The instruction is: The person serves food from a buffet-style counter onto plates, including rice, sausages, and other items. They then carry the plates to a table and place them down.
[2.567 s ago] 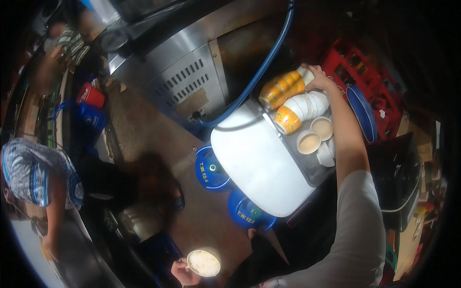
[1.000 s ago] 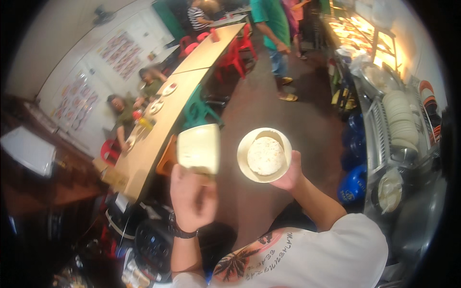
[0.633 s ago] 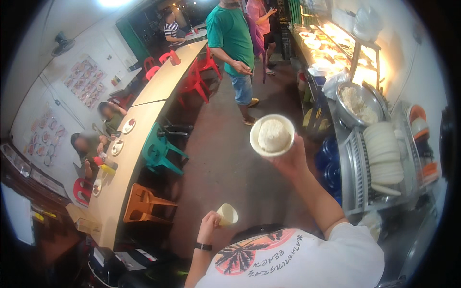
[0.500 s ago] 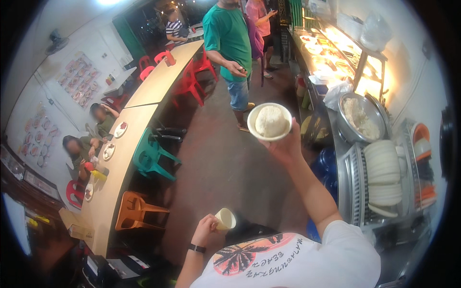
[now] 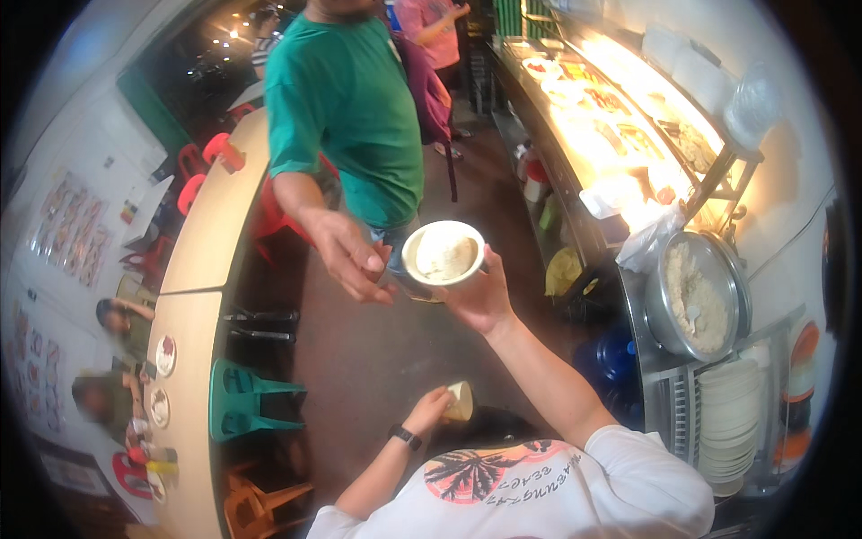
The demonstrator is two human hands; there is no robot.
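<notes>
My right hand [image 5: 480,296] is closed around a small white bowl [image 5: 412,267], held out in front of me. A rounded mound of rice [image 5: 444,251] fills it. Just left of the bowl, another person's hand [image 5: 352,256] reaches toward it, fingers apart; whether the fingertips touch the rim I cannot tell. Lower down, near my body, my left hand [image 5: 435,406] grips a pale yellow cup [image 5: 461,401]. The inside of that cup is hidden from here.
A person in a green shirt [image 5: 355,117] stands close ahead. At right are a lit food counter [image 5: 530,117], a metal basin [image 5: 663,319] of rice and stacked plates [image 5: 729,413]. A long table [image 5: 193,301] with a green chair [image 5: 242,400] runs along the left.
The person in green is nearer, with an arm now stretched toward the bowl. My right hand and the bowl have shifted left and slightly lower in view. My left hand still holds the cup.
</notes>
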